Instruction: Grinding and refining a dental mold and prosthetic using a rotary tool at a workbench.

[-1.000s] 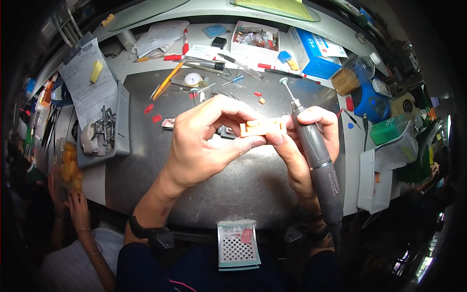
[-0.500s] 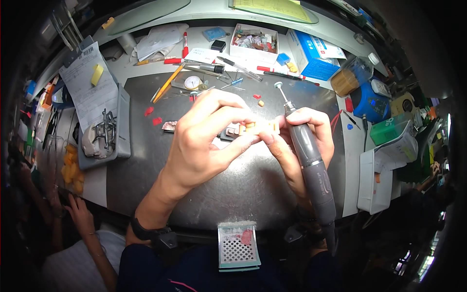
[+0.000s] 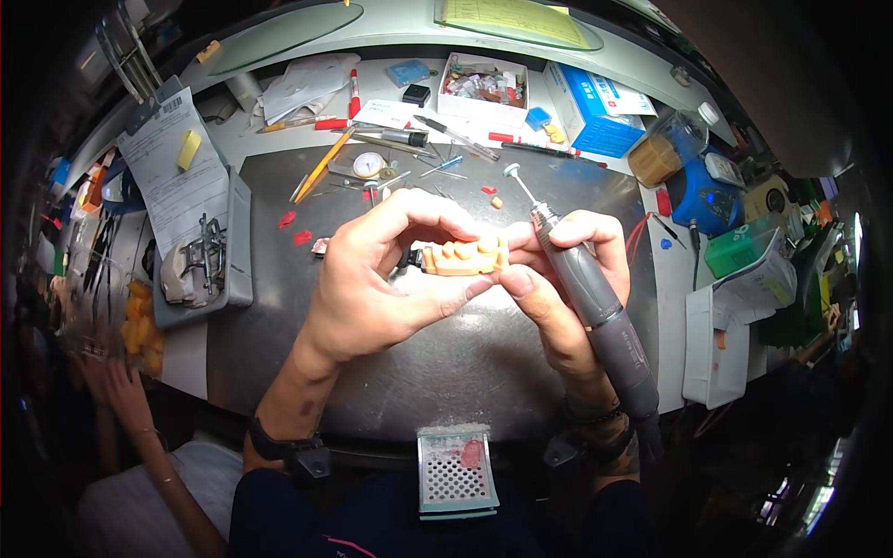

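Observation:
An orange dental model [image 3: 465,259] with a row of teeth is pinched between the thumb and fingers of my left hand [image 3: 358,279], above the middle of the dark work mat. My right hand [image 3: 563,312] grips a dark grey rotary handpiece [image 3: 595,298], its pale green polishing wheel [image 3: 512,171] pointing up and away, apart from the model. Fingertips of the right hand also reach the model's right end. Behind the left fingers, a black piece [image 3: 410,263] is partly hidden. A small tan tooth-like piece [image 3: 497,202] lies farther back on the mat.
Pens, tools and a round dial gauge [image 3: 369,166] lie at the back. A white box of small parts [image 3: 484,91] stands behind them. On the left is a grey tray [image 3: 237,251] with papers; a perforated catch tray [image 3: 456,502] sits at the front edge. Another person's hand [image 3: 126,395] shows at lower left.
The dental model has been tilted so its toothed side shows more plainly, and it has shifted slightly left. The handpiece has moved a little left with my right hand.

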Available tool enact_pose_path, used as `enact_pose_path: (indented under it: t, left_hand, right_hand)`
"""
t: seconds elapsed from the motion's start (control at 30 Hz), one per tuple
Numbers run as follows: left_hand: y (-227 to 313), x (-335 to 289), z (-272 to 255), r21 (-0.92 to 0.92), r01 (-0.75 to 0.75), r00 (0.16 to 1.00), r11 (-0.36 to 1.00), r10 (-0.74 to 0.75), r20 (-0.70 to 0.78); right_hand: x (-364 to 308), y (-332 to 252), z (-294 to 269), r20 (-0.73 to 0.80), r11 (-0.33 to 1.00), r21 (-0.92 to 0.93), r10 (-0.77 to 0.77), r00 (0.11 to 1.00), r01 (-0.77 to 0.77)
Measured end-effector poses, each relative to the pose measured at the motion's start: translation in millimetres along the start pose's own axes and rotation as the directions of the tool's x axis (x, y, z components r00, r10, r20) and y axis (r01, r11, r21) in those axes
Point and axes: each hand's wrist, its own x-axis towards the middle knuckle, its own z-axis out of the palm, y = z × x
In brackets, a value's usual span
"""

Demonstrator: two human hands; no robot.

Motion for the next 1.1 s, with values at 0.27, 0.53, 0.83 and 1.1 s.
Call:
enact_pose_path:
  t: [0.27, 0.53, 0.83, 1.1]
  left_hand:
    - [-0.3, 1.9, 1.3, 0.115, -0.062, 0.998, 0.991, 0.062, 0.001]
    - [4.0, 0.7, -3.2, 0.383, -0.194, 0.981, 0.903, 0.185, 0.061]
    - [9.6, 3.5, -3.1, 0.793, -0.193, 0.969, 0.578, 0.237, 0.063]
    - [-2.3, 6.7, -9.3, 0.572, 0.190, 0.957, 0.798, -0.281, 0.073]
  right_hand:
    - [-1.3, -1.0, -6.3, 0.046, 0.999, -0.029, 0.030, 0.998, -0.029]
    - [-0.5, 0.7, -0.5, 0.006, 0.996, -0.058, -0.068, 0.998, 0.068]
    - [3.3, 1.7, -5.4, 0.011, 0.979, -0.141, -0.148, 0.989, 0.148]
    - [23.2, 30.1, -62.5, -0.071, 0.702, -0.702, 0.093, 0.993, -0.116]
